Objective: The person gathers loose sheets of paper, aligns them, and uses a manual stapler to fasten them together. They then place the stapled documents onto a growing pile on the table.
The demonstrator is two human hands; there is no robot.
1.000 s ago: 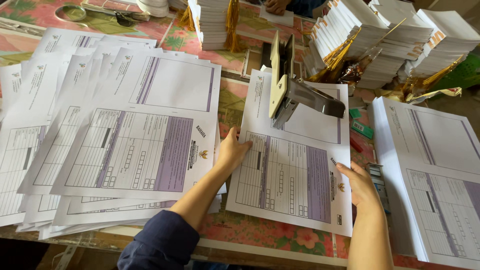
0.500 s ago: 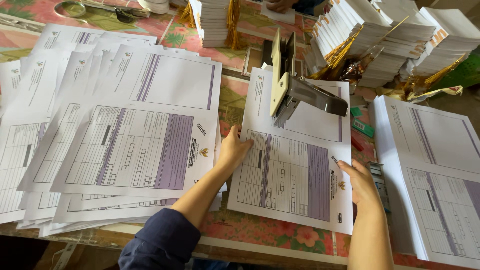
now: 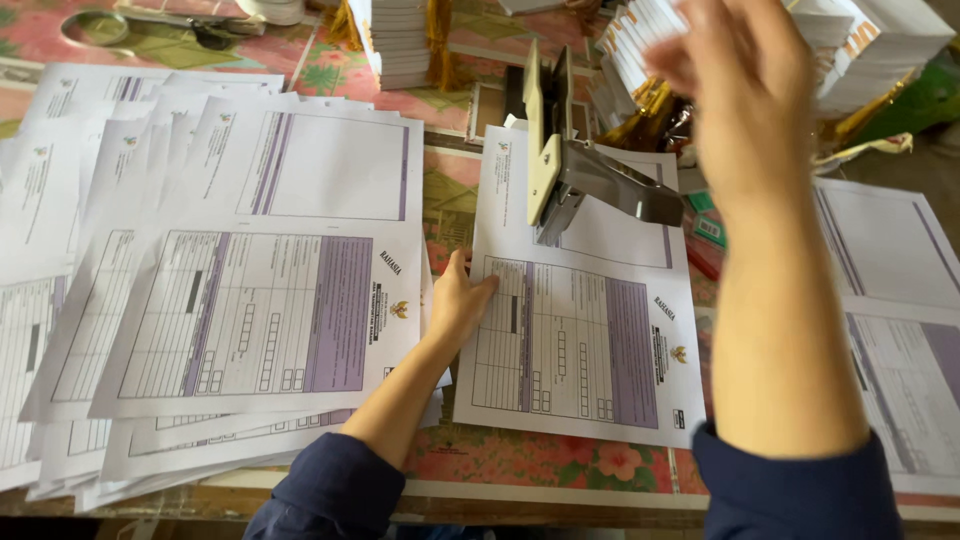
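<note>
Left hand (image 3: 455, 300) lies flat, fingers open, pinning the left edge of the printed form sheet (image 3: 580, 330) on the floral tablecloth (image 3: 545, 462). Right hand (image 3: 745, 75) raised, blurred, empty, fingers loosely open, above the large stapler (image 3: 570, 170) resting on the sheet's top.

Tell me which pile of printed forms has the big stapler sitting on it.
The middle stack of forms, under the left hand: the stapler rests on its top edge. The fanned pile and right-side stack carry nothing.

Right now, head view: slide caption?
Left hand pins printed form under stapler; right hand raised above.
</note>
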